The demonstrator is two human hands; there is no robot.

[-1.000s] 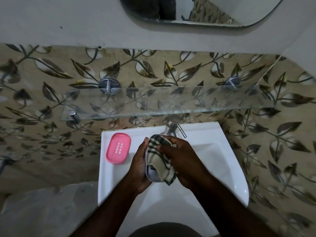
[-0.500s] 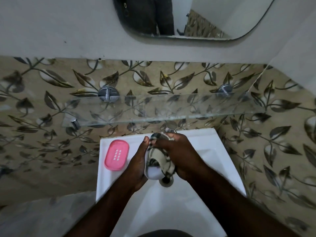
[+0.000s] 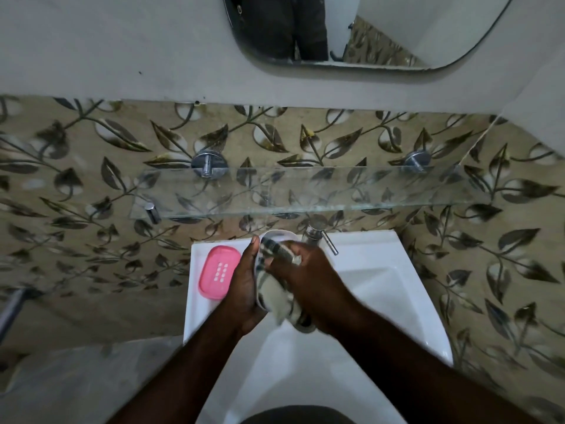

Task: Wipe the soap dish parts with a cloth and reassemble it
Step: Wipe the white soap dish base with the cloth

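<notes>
White plastic, I judge, for the soap dish base [image 3: 276, 237]: light, stiff, likely slick, best gripped along its long rim. My left hand [image 3: 244, 283] is closed round that rim, holding it over the sink [image 3: 382, 270]. My right hand [image 3: 305, 270] is clenched on the checked cloth [image 3: 275, 289], soft and bunched inside the base. Left of it, the pink tray [image 3: 218, 272] lies on the sink ledge. Since a second ago, the base has risen farther toward the tap [image 3: 315, 232], cloth trailing nearer.
</notes>
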